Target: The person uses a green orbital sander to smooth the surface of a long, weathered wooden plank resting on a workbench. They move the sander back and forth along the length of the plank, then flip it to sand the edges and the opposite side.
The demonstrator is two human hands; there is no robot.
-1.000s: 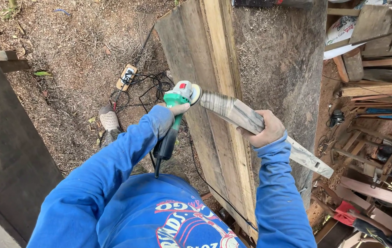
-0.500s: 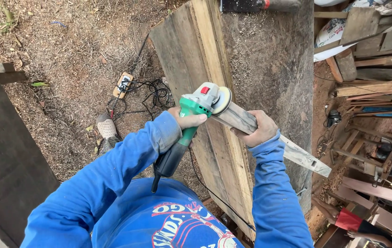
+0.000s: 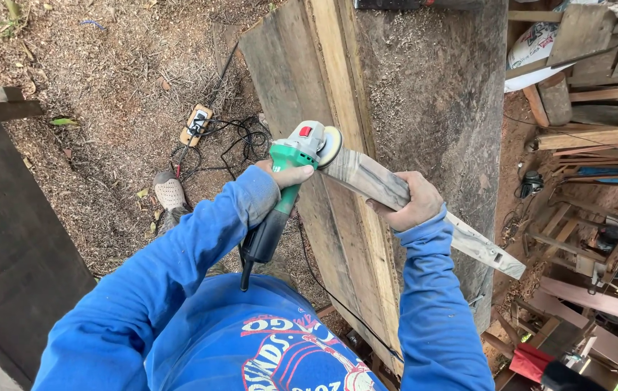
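Nearest, the left hand [image 3: 285, 174] is wrapped tight round the green angle grinder [image 3: 289, 190], its disc touching the far end of a slim wooden piece [image 3: 403, 203]. The right hand [image 3: 414, 203] clenches that piece mid-length — held over the rough planks [image 3: 323, 145]. Beyond lies a sawdust-strewn ground [image 3: 92, 87]. The end looks smoothed and pale; the stretch behind the grip seems unworked.

A green-and-grey angle grinder [image 3: 291, 181] with a red switch is seen against blue sleeves [image 3: 179, 253] and grey-brown streaked wood [image 3: 367, 179].
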